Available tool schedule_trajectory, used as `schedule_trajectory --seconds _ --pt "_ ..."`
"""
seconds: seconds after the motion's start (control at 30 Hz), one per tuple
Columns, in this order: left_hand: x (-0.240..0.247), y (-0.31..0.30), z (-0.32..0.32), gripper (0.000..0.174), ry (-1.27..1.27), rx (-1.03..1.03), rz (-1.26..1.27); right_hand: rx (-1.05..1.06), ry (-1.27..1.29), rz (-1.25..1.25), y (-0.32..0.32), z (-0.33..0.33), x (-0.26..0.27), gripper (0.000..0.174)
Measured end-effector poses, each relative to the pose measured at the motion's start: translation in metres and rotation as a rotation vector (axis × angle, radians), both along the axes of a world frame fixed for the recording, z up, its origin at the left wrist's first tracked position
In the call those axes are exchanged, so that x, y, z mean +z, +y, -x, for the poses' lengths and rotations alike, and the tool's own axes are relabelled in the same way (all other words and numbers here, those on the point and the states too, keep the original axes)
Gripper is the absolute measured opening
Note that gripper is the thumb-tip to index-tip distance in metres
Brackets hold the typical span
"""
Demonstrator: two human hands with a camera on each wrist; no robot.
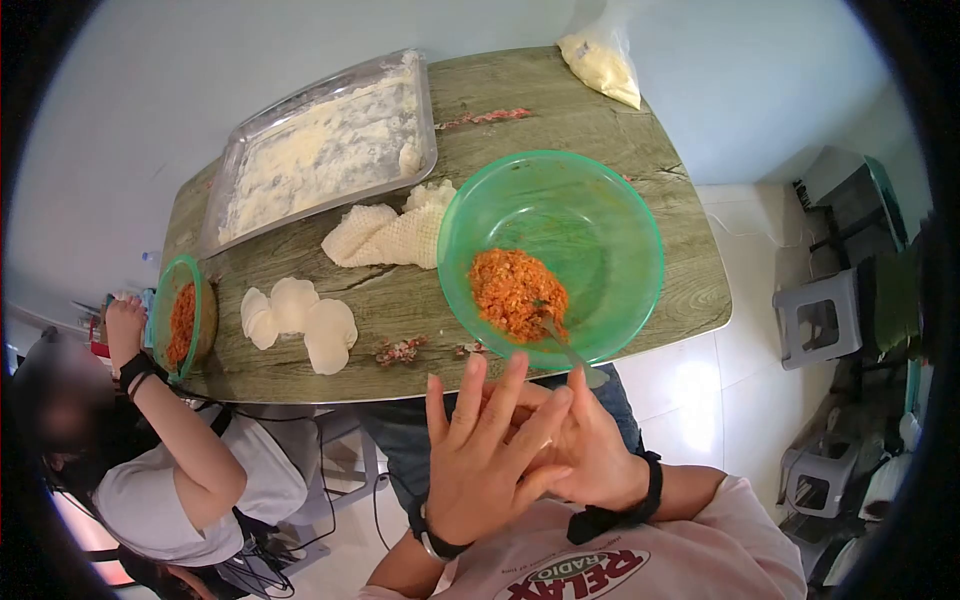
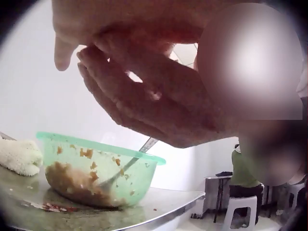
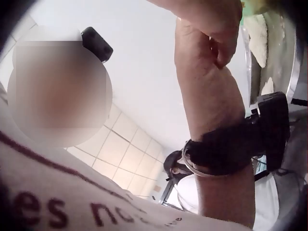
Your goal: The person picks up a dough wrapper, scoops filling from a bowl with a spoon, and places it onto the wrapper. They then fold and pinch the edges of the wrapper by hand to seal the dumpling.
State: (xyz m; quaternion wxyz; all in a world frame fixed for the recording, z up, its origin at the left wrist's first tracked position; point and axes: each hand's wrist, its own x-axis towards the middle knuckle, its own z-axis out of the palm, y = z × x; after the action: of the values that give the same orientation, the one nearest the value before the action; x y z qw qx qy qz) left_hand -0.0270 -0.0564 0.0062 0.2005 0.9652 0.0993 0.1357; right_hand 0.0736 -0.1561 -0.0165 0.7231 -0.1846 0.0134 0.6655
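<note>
In front of the chest, just off the table's near edge, my left hand (image 1: pixel 478 455) lies across my right hand (image 1: pixel 605 465) with its fingers straight and spread. The right hand is palm up beneath it, its fingers long and gently bent in the left wrist view. Much of the right palm is hidden, and I cannot tell whether something lies between the palms. Just beyond the fingertips stands a green bowl (image 1: pixel 610 240) with an orange-red minced filling (image 1: pixel 512 285). A metal spoon (image 1: pixel 562 340) leans in it, handle toward me.
Several round dough wrappers (image 1: pixel 330 335) lie left on the table (image 1: pixel 500 120). A waffle-weave cloth (image 1: pixel 385 238) touches the bowl. Behind are a floured tray (image 1: pixel 320 150) and a bag of flour (image 1: pixel 602 65). Another person (image 1: pixel 200 470) sits left by a second filling bowl (image 1: pixel 205 310).
</note>
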Motion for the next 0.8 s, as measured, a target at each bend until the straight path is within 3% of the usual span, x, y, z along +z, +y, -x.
schedule_trajectory --seconds 0.3,0.43,0.57,0.63,0.8 --pt "-0.006 -0.009 0.005 0.043 -0.176 0.147 0.177 -0.051 0.163 -0.113 -0.001 0.002 -0.01 0.081" --pt "-0.012 -0.011 0.009 0.026 -0.335 0.188 0.219 -0.122 0.196 -0.271 0.001 0.005 -0.018 0.081" --pt "-0.009 -0.008 0.009 0.016 -0.391 0.187 0.266 -0.133 0.152 -0.226 0.002 0.007 -0.011 0.081" --pt "-0.009 -0.008 0.008 0.014 -0.398 0.217 0.291 -0.145 0.129 -0.328 0.002 0.008 -0.013 0.079" --pt "-0.009 -0.008 0.004 0.016 -0.408 0.267 0.354 -0.161 0.076 -0.288 0.003 0.008 -0.007 0.078"
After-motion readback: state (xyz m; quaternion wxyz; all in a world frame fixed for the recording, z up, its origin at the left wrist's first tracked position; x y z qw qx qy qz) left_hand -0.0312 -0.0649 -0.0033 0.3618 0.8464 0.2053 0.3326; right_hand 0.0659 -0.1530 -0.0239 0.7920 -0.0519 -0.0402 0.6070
